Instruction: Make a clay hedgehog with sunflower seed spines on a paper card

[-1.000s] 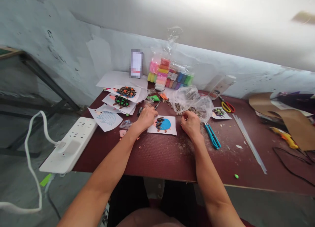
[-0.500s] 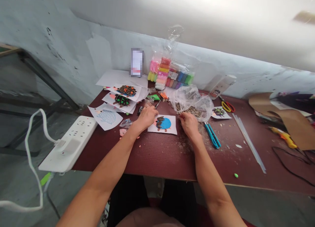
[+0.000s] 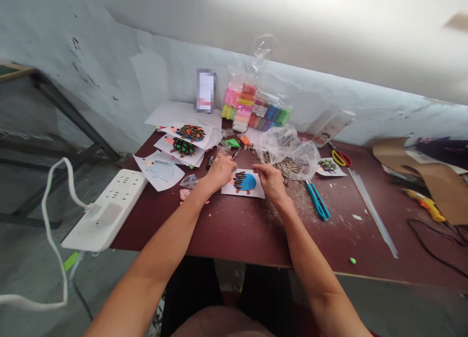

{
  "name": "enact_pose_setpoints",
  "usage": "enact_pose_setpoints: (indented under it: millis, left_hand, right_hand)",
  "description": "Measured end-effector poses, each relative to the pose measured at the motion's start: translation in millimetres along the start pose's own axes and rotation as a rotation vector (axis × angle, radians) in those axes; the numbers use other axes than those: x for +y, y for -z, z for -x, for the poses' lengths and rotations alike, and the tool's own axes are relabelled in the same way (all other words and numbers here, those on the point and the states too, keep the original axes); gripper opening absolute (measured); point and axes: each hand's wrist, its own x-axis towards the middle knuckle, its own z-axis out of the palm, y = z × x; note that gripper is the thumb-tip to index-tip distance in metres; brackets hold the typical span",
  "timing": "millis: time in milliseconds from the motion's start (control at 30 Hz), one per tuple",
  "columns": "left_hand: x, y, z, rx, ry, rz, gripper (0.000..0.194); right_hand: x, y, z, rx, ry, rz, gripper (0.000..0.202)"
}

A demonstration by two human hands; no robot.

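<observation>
A small white card [image 3: 243, 192] lies on the table with a hedgehog on it. Its blue body [image 3: 249, 182] bears dark striped seeds [image 3: 240, 180] on the left part. My left hand [image 3: 220, 172] is closed at the card's upper left corner, fingertips on its edge. Over the upper right corner, my right hand [image 3: 271, 178] pinches finger and thumb together; what is between them is too small to make out. Behind it, a clear plastic bag [image 3: 309, 159] lies beside a heap of striped seeds [image 3: 290, 167].
Finished-looking hedgehog pictures [image 3: 188, 132] and a hedgehog drawing [image 3: 161, 172] lie left, near a power strip [image 3: 113, 200]. Coloured clay packs [image 3: 252, 110] and a phone [image 3: 205, 90] stand at the wall. Rightward are a blue cutter [image 3: 317, 200], scissors [image 3: 341, 158], glue sticks [image 3: 373, 212] and a glue gun [image 3: 426, 206].
My right hand has moved left and up, from beside the card to over its upper right corner. My left hand stays at the upper left corner. The view has shifted slightly.
</observation>
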Motion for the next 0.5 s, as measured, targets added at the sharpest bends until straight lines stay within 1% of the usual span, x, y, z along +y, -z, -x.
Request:
enact_pose_setpoints:
  millis: [100, 267, 400, 500]
  left_hand:
    - [1, 1.1, 0, -0.008, 0.002, 0.0, 0.036]
    - [1, -0.4, 0, -0.004, 0.007, -0.002, 0.036]
    - [1, -0.8, 0, -0.005, 0.006, -0.01, 0.037]
    - [2, 1.6, 1, -0.013, 0.005, -0.014, 0.037]
  right_hand:
    - [-2, -2, -6, -0.004, -0.055, -0.028, 0.023]
    - [-3, 5, -15, -0.055, -0.027, 0.072, 0.013]
    - [0, 3, -15, -0.065, -0.03, 0.093, 0.018]
    - [4, -1, -12, -0.072, 0.001, 0.108, 0.022]
